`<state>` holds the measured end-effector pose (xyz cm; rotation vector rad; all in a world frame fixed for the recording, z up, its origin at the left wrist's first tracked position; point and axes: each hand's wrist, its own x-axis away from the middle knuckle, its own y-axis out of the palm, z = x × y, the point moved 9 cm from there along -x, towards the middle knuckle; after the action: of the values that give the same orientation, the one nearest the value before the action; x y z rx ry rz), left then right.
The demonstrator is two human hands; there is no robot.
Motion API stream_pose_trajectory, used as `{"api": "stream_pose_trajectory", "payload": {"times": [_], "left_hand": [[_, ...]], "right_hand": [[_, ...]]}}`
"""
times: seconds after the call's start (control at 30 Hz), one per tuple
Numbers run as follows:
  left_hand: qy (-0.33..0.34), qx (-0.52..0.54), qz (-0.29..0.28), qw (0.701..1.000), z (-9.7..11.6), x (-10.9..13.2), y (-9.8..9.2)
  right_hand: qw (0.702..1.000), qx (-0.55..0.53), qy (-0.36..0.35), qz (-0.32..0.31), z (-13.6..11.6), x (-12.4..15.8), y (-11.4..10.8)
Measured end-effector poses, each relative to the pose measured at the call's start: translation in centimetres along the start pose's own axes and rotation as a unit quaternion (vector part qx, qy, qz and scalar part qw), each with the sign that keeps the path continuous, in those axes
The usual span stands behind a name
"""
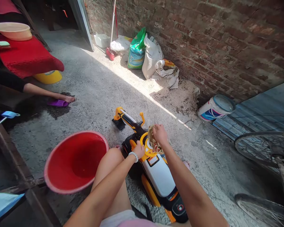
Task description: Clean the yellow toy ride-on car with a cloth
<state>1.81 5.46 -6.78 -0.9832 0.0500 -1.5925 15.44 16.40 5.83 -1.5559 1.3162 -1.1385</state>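
Between my knees stands a yellow, white and black ride-on toy excavator [158, 178], its digging arm pointing away from me. My left hand [139, 150], with a pale bead bracelet on the wrist, is closed around the left side of the yellow steering wheel [143, 138]. In my right hand [160, 135] is a bunched patterned cloth [153, 140], pressed against the right side of the wheel. The cloth and fingers hide part of the wheel there. To my left sits a red basin [59, 164] with some liquid in the bottom.
Sacks [151, 56] and spilled grain [180, 97] lie along the brick wall. A lidded bucket [214, 107] and bicycle wheels [262, 148] are on the right. At left, another person's foot [68, 98] rests near a purple slipper [58, 103], beside a red-covered table [26, 55].
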Motion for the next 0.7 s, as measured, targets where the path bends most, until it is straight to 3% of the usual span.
{"api": "stream_pose_trajectory", "payload": {"times": [0.07,0.17,0.27,0.4,0.47,0.53,0.63,0.7], "left_hand": [[0.001,0.005,-0.003,1.000,0.1,0.1,0.0],[0.003,0.013,0.001,1.000,0.3,0.2,0.0],[0.002,0.022,0.001,1.000,0.4,0.2,0.0],[-0.001,0.032,0.002,0.999,0.4,0.1,-0.2],[0.002,0.034,0.008,0.999,0.5,0.1,-0.4],[0.007,0.032,0.010,0.999,0.5,0.1,-0.4],[0.009,0.022,0.008,1.000,0.6,0.0,-0.5],[0.006,0.011,0.006,1.000,0.5,-0.1,-0.5]], "right_hand": [[0.998,-0.037,-0.037,0.037,-3.3,-0.8,-0.8],[0.997,-0.022,-0.068,0.014,-7.5,-1.6,0.4],[0.998,0.035,-0.057,-0.021,-9.0,-1.4,2.1],[0.985,0.089,-0.130,-0.075,-9.2,-0.1,3.0],[0.980,0.091,-0.141,-0.105,-7.8,0.9,3.1],[0.988,0.052,-0.116,-0.091,-5.1,2.1,2.5],[0.995,-0.071,-0.066,-0.001,0.6,5.5,1.6],[0.989,-0.135,-0.020,0.053,5.6,8.8,2.1]]}}
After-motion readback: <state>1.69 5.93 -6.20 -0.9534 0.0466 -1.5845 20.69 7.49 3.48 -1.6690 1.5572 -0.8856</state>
